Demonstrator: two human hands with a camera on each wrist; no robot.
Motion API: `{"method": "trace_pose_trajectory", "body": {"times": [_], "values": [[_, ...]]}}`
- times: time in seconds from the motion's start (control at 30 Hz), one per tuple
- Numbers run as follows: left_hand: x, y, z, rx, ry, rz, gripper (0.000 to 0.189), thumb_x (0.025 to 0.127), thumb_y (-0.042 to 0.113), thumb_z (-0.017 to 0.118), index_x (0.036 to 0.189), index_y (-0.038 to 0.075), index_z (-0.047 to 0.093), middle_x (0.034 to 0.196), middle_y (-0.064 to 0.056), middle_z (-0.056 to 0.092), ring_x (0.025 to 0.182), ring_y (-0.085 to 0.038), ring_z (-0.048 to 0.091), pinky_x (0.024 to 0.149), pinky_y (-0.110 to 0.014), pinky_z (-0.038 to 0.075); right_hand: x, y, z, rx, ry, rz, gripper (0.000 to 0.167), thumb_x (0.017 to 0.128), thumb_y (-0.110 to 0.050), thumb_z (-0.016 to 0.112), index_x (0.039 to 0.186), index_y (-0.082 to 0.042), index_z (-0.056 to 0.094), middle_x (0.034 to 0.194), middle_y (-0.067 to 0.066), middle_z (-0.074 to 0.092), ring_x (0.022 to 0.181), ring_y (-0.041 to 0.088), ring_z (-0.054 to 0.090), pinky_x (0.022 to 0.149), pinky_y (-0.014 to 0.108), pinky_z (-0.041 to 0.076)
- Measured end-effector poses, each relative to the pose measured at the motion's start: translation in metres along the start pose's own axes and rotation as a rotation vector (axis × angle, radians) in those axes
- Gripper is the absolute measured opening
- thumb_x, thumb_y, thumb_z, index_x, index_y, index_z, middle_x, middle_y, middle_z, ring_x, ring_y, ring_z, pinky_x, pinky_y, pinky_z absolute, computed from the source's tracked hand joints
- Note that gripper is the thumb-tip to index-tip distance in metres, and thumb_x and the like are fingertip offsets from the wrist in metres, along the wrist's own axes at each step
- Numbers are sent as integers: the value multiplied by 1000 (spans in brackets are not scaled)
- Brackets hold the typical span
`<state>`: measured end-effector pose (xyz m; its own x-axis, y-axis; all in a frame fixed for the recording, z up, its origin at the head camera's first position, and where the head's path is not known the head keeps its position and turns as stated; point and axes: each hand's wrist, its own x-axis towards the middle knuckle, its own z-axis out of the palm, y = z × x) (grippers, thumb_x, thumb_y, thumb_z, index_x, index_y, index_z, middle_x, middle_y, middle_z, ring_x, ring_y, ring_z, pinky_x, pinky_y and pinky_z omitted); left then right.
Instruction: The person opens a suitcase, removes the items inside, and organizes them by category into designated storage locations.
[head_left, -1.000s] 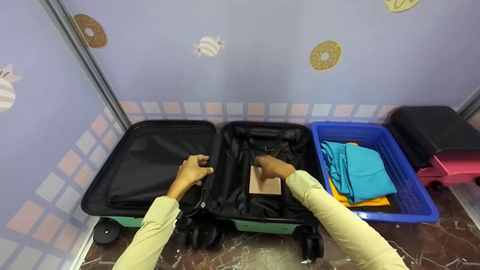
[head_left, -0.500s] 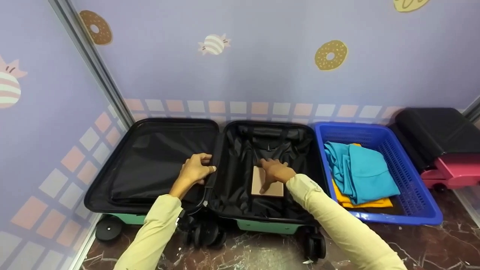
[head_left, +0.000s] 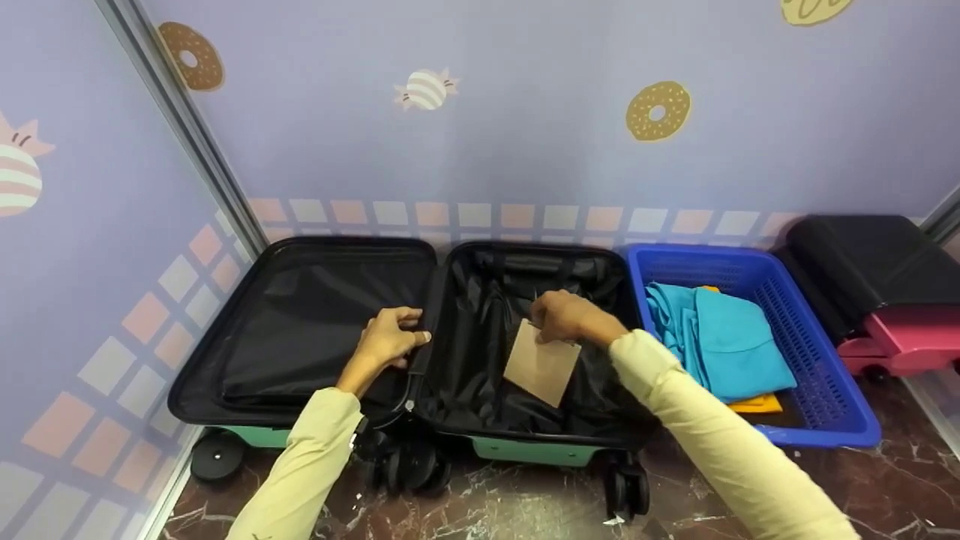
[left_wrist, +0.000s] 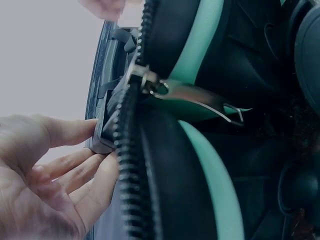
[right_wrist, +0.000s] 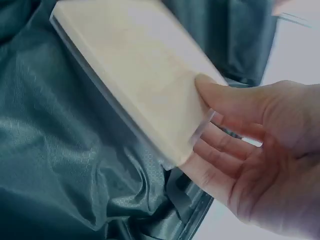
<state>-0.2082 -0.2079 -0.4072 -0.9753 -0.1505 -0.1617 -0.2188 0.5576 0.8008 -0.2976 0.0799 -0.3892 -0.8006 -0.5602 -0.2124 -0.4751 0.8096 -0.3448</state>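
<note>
An open suitcase (head_left: 525, 433) with black lining and a mint-green shell lies with both halves spread flat. Over its right half, my right hand (head_left: 574, 319) pinches the far end of a flat tan box (head_left: 541, 367), which is turned at an angle. In the right wrist view the thumb lies on the box's top face and the fingers are beneath it. My left hand (head_left: 386, 341) is at the seam between the halves. The left wrist view shows its thumb and fingertips pinching the dark edge there, beside the zipper (left_wrist: 124, 150) and its metal pull (left_wrist: 192, 95).
To the right stands a blue plastic basket (head_left: 832, 360) with folded turquoise cloth (head_left: 739, 341) over yellow cloth (head_left: 757, 405). Beyond it is a black and pink case (head_left: 877, 262). A lilac wall (head_left: 525, 135) rises behind, and a black wheel (head_left: 217, 456) touches the floor at left.
The right hand, earlier spread over the tan box lying square in the right half, now grips its far end; the box has been turned and tilted. The left hand has stayed at the seam.
</note>
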Motion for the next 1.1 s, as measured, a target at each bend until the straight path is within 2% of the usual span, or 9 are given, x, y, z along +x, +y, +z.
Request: {"method": "trace_pose_trajectory", "body": {"times": [0.13,0.23,0.37,0.47,0.57,0.73,0.9,0.97,1.1], "values": [[1,0,-2,22,-12,11,52,96,12,73,146,4,60,144,-19,63,93,-28,74,62,-32,64,-11,14,-7,212,6,15,13,88,-6,79,95,2,71,76,7,71,62,12,65,64,29,59],[1,0,-4,44,-20,10,53,97,12,73,147,3,60,144,-21,63,87,-26,74,60,-32,64,-19,24,-8,479,14,55,14,88,2,75,97,7,66,75,6,69,59,11,66,60,28,62],[0,0,-6,47,-30,-2,53,97,11,73,147,2,59,145,-22,62,88,-27,74,61,-33,64,-33,39,-9,821,9,94,29,91,8,70,116,15,58,79,7,71,63,13,70,63,32,65],[0,2,-6,32,-41,0,54,97,11,73,148,2,58,145,-22,61,94,-31,75,64,-35,65,-45,51,-14,965,17,105,44,93,7,68,131,18,48,84,8,73,68,14,72,68,34,66],[1,3,-5,27,-40,-1,54,97,11,73,148,3,59,145,-21,62,95,-31,75,65,-35,65,-59,61,-21,1030,31,106,47,95,4,67,134,18,44,91,8,73,73,15,73,74,35,66],[2,2,-2,27,-36,-6,53,97,11,73,148,3,59,145,-21,62,87,-25,73,64,-35,65,-85,78,-32,1076,58,114,43,100,-1,66,133,12,42,100,9,71,82,18,75,82,37,65],[2,1,-1,26,-32,-4,52,98,12,72,147,3,60,145,-21,62,85,-24,73,63,-34,65,-117,101,-43,1084,148,126,52,101,-4,66,141,13,37,103,3,72,89,16,75,84,34,65],[2,1,-1,32,-29,-2,52,98,12,73,147,4,60,145,-21,62,88,-26,74,64,-34,65,-131,115,-47,1107,203,110,47,102,-2,64,139,12,39,100,0,74,87,14,75,82,32,65],[1,0,-1,30,-27,3,52,98,12,73,147,3,59,145,-21,62,91,-28,74,64,-34,65,-162,151,-55,1248,299,31,19,105,4,56,123,1,55,97,1,77,81,16,76,76,29,65]]}}
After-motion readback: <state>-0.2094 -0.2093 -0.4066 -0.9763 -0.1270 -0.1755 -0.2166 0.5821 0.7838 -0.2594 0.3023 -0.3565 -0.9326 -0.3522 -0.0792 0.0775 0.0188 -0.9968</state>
